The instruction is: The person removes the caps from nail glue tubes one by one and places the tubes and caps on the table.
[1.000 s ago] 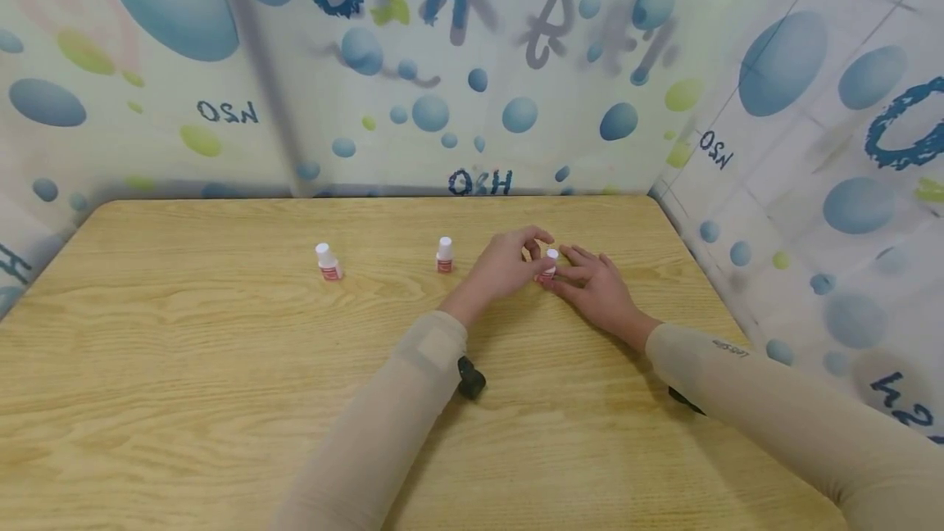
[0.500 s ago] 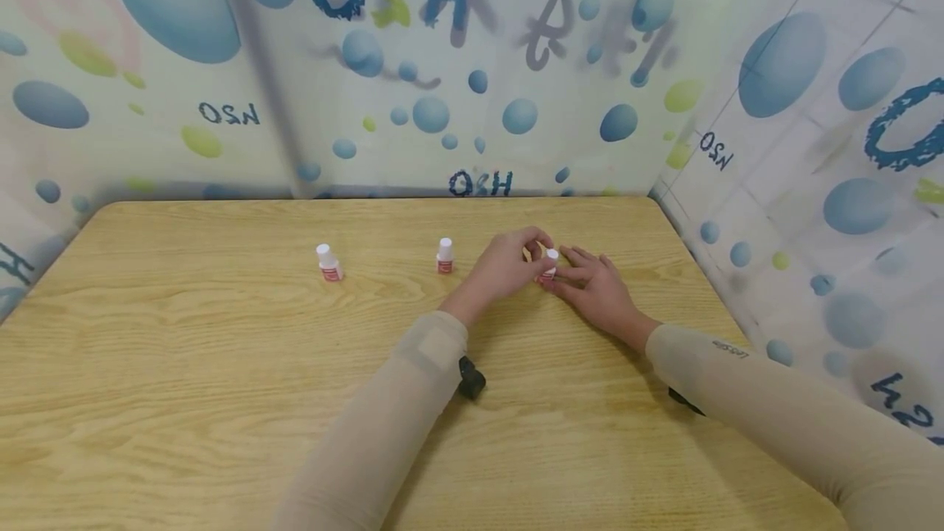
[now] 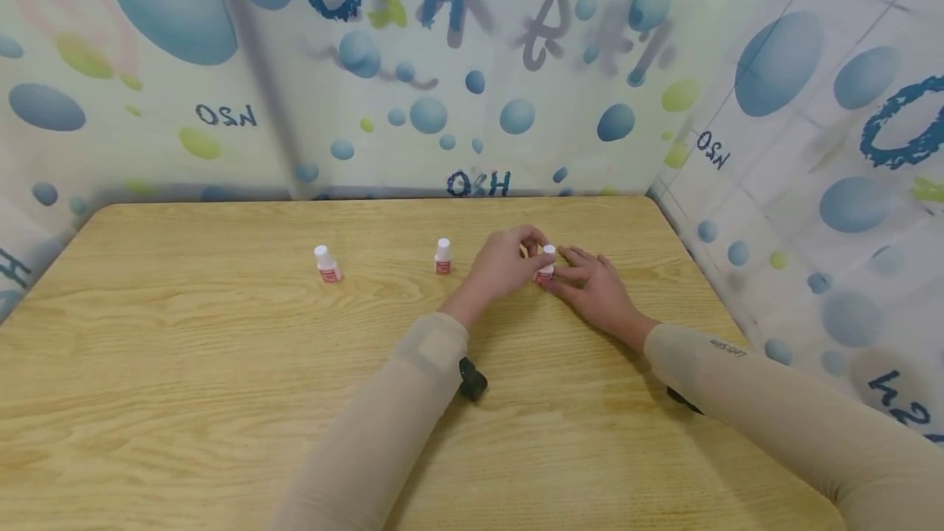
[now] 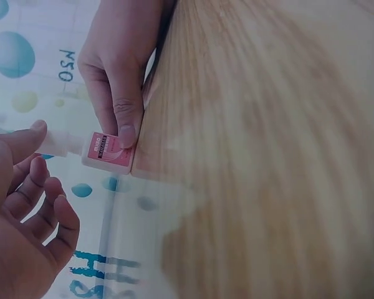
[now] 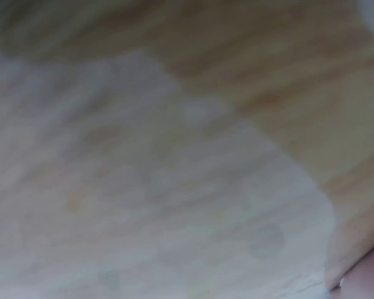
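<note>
Upright on the table, the little bottle looked light, stiff and slick to me, best steadied low down, where the right hand pinched it while the left hand pinched its white cap.

On the desk, from left to right: left bottle, placed well apart; middle bottle, placed left of the left grip; right bottle, flanked by left grip and right grip. Desk bounded behind by back wall, rightward by side wall.
</note>
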`<state>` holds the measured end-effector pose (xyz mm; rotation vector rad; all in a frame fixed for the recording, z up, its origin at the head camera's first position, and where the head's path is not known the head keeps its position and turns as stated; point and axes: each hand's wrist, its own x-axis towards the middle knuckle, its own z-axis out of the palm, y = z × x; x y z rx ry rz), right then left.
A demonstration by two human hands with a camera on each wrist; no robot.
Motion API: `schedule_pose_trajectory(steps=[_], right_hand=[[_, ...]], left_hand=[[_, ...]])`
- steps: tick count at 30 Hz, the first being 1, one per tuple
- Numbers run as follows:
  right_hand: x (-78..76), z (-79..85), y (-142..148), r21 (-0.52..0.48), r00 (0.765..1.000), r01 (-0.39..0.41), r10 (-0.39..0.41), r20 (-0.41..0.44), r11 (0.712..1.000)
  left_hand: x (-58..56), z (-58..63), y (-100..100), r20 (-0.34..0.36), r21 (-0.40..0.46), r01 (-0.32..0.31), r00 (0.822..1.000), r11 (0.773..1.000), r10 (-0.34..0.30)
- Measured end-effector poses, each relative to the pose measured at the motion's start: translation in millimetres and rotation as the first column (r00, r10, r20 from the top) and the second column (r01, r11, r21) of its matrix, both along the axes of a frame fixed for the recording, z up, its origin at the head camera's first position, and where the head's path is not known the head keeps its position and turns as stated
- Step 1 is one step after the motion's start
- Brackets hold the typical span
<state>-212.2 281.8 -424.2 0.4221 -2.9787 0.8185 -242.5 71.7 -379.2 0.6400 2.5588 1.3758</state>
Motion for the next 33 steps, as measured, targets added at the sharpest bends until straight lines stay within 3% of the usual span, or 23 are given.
schedule_pose_trajectory(steps=[10, 16, 23, 33], right_hand=[[-0.4, -1.3, -1, -0.002, 1.000, 0.006, -0.006, -0.008, 1.000], [-1.3, -3.0, 0, -0.002, 1.000, 0.004, -0.004, -0.007, 1.000], [1.1, -1.4, 2, 0.005, 1.000, 0.020, -0.020, 0.008, 1.000], [-1.7, -1.7, 2, -0.001, 1.000, 0.018, -0.018, 0.000, 1.000]], left_hand=[[0.1, 0.0, -3, 0.014, 0.032, -0.069, 0.998, 0.997, 0.069], [1.0, 0.6, -5, -0.035, 0.050, -0.064, 0.997, 0.997, 0.066], [3.3, 2.8, -6, -0.081, 0.016, -0.034, 0.996, 0.999, 0.035], [5.2, 8.5, -14, -0.111, -0.035, -0.069, 0.992, 0.997, 0.065]])
